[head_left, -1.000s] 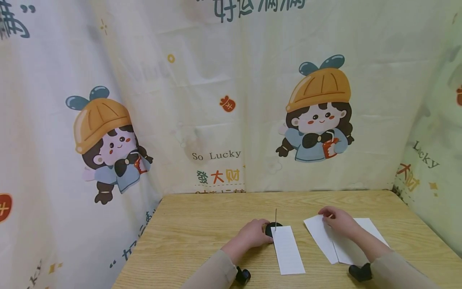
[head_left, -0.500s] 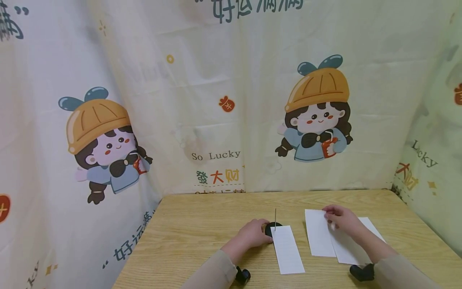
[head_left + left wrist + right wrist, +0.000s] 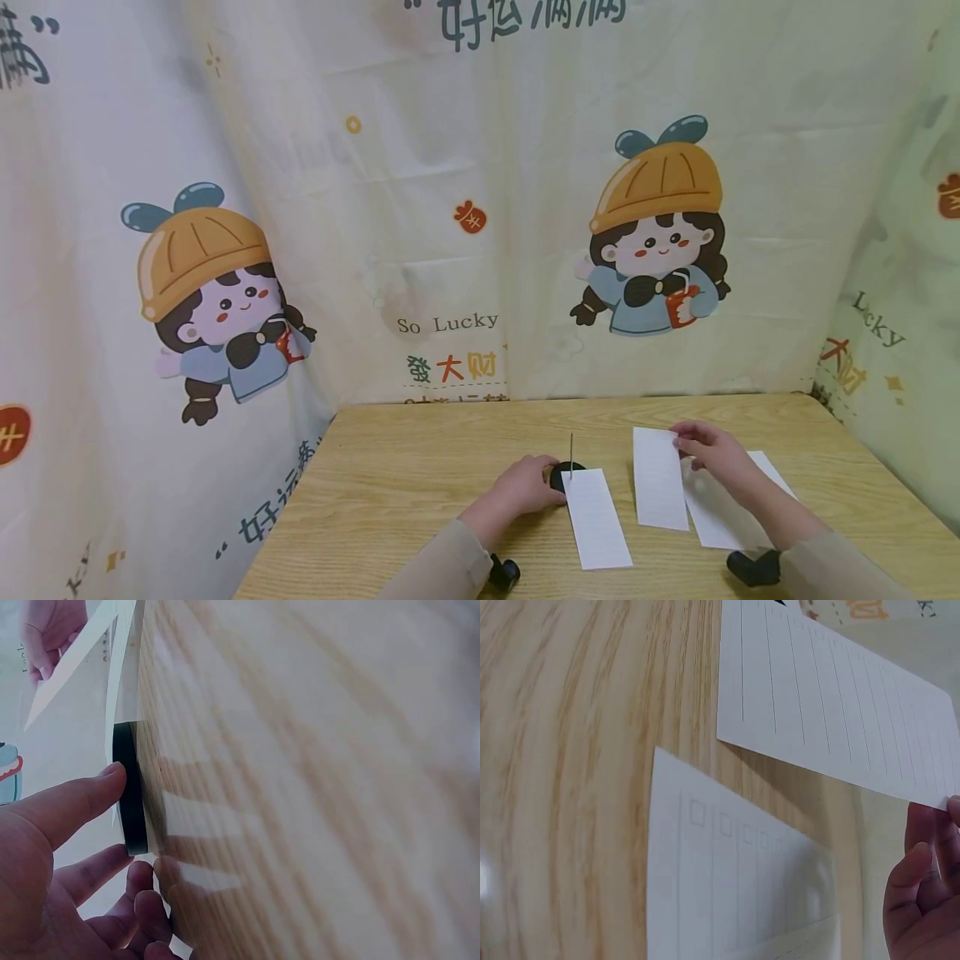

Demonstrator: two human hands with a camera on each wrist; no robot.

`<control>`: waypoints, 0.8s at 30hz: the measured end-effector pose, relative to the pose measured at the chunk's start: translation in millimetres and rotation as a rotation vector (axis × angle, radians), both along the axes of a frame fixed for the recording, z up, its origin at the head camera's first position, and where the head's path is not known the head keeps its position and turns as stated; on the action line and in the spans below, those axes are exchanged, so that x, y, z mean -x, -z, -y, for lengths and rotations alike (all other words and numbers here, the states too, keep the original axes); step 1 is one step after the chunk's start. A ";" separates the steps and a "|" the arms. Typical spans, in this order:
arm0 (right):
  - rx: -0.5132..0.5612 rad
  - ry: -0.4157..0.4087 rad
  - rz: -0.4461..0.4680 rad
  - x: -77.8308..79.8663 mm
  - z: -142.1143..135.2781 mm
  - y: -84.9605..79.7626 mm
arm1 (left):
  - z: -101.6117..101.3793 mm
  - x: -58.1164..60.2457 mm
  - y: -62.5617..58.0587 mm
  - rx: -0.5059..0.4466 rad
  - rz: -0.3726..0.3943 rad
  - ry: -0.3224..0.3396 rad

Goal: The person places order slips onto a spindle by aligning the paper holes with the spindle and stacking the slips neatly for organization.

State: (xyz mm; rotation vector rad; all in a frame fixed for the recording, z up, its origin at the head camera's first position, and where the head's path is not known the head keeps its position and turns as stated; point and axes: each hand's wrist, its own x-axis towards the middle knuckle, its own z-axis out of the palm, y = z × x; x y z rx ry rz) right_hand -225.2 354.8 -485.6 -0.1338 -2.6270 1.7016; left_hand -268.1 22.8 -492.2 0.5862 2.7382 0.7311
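Observation:
My left hand (image 3: 528,485) grips the edge of a paper spike's round black base (image 3: 557,480), the thumb on its top rim and the fingers at its side in the left wrist view. A thin metal rod (image 3: 572,446) rises from that base. One lined white paper slip (image 3: 598,521) lies over the base, its top edge at the rod. My right hand (image 3: 712,454) pinches the top right corner of another lined slip (image 3: 825,705), which is lifted and tilted above the table. Beneath the right arm lies more white paper (image 3: 720,515), printed with lines and small squares (image 3: 727,825).
The wooden table (image 3: 420,450) ends at a printed cloth curtain (image 3: 420,250) behind and at both sides. Black wrist devices sit below both sleeves, the left device (image 3: 506,572) close to the slip at the spike.
My right hand has drawn its slip up and to the left, away from the paper under it, and the slip has turned straighter. The left hand and the spike have stayed put.

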 end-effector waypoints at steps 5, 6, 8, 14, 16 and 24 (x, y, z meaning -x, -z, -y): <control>-0.038 0.008 -0.025 -1.9 8.3 -6.8 | 0.2 1.4 4.0 0.001 -0.012 0.007; -0.046 0.011 -0.028 -2.2 10.0 -8.2 | 0.3 1.5 4.4 -0.001 -0.013 0.008; -0.060 0.009 -0.035 -2.9 13.4 -11.1 | 0.6 1.6 4.9 -0.008 -0.012 0.009; -0.071 0.000 -0.058 -6.1 22.2 -18.2 | 1.6 0.9 5.1 -0.016 -0.016 0.018; -0.068 -0.005 -0.071 -7.4 24.2 -19.8 | 2.0 0.5 5.3 -0.014 -0.019 0.022; -0.059 -0.014 -0.094 -13.6 32.3 -25.9 | 5.4 -2.5 4.9 -0.023 -0.022 0.032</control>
